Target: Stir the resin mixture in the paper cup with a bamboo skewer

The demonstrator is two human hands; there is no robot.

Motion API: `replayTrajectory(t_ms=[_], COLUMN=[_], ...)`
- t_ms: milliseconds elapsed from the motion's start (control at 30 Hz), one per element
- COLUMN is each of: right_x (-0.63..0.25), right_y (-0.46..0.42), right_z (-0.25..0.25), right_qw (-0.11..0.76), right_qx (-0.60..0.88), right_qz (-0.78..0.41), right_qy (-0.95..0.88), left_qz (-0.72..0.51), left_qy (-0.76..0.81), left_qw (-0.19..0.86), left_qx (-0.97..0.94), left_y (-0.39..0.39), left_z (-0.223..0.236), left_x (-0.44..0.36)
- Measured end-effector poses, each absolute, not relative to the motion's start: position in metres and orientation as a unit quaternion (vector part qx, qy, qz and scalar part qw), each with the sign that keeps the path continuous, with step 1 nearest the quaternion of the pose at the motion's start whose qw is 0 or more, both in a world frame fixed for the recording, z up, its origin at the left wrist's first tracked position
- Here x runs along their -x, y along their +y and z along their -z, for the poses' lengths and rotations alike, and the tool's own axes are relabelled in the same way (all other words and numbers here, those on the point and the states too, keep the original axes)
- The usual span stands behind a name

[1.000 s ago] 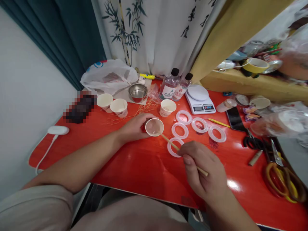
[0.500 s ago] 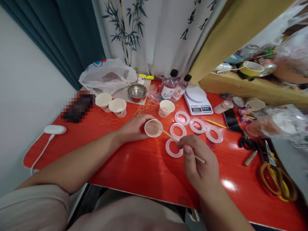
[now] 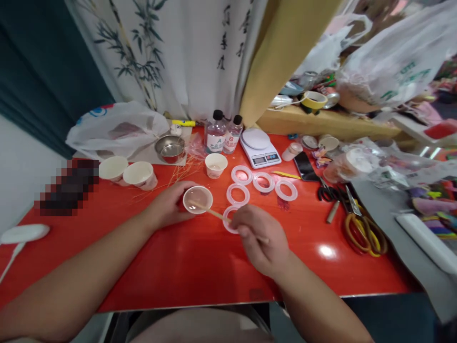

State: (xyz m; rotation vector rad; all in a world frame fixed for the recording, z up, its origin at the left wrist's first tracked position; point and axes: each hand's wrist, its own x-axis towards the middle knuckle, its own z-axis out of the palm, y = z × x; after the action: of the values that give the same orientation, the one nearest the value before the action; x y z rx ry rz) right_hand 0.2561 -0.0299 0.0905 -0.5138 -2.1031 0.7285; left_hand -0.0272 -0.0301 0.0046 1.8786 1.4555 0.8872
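My left hand [image 3: 173, 206] is wrapped round a paper cup [image 3: 197, 209] that holds a clear liquid and leans slightly toward me. Pinched in my right hand [image 3: 264, 238] is a thin wooden stick [image 3: 215, 214], its far end dipped in the liquid. Just under the right fingers lies a ring-shaped silicone mould [image 3: 228, 226], partly covered by them. Several more pale ring moulds [image 3: 238, 194] lie behind it. Another paper cup [image 3: 216, 166] stands beyond my left hand, in front of bottles marked A [image 3: 216, 136] and B [image 3: 233, 136].
A white digital scale [image 3: 262, 155] stands at the back. To the left are two paper cups [image 3: 140, 176], a metal bowl [image 3: 170, 148] and a plastic bag [image 3: 117, 128]. Scissors [image 3: 360, 233], a phone [image 3: 306, 166] and a yellow tool [image 3: 285, 175] lie on the right of the red table [image 3: 171, 276].
The view has swung to the right, so everything sits further left. The stick's tip has shifted to the left side of the cup. Both hands keep their holds.
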Motion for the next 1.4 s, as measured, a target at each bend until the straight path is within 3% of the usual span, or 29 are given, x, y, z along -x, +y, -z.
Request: replayTrajectory(t_ms=[100,267,500,733,1400], right_x=[-0.255,-0.266,-0.279,-0.266,-0.262], right_y=[-0.033,-0.031,-0.028,-0.025,-0.028], right_z=[-0.087,-0.089,-0.099,-0.089,-0.086], right_qw=[0.439,0.486,0.533,0.436,0.416], right_qx=[0.152,0.284,0.262,0.214,0.282], right_qz=[-0.276,-0.356,-0.365,-0.367,-0.385], right_qy=[-0.842,-0.746,-0.717,-0.793,-0.774], left_qz=[-0.329,-0.311,-0.315,-0.300,-0.324], left_qy=[0.554,0.535,0.557,0.534,0.509], left_qw=[0.304,0.290,0.261,0.288,0.244], left_qx=[-0.702,-0.730,-0.723,-0.736,-0.759], left_y=[-0.035,-0.034,-0.035,-0.033,-0.026], left_z=[-0.003,-0.004,-0.007,-0.007,-0.004], left_x=[0.031,0.031,0.027,0.026,0.025])
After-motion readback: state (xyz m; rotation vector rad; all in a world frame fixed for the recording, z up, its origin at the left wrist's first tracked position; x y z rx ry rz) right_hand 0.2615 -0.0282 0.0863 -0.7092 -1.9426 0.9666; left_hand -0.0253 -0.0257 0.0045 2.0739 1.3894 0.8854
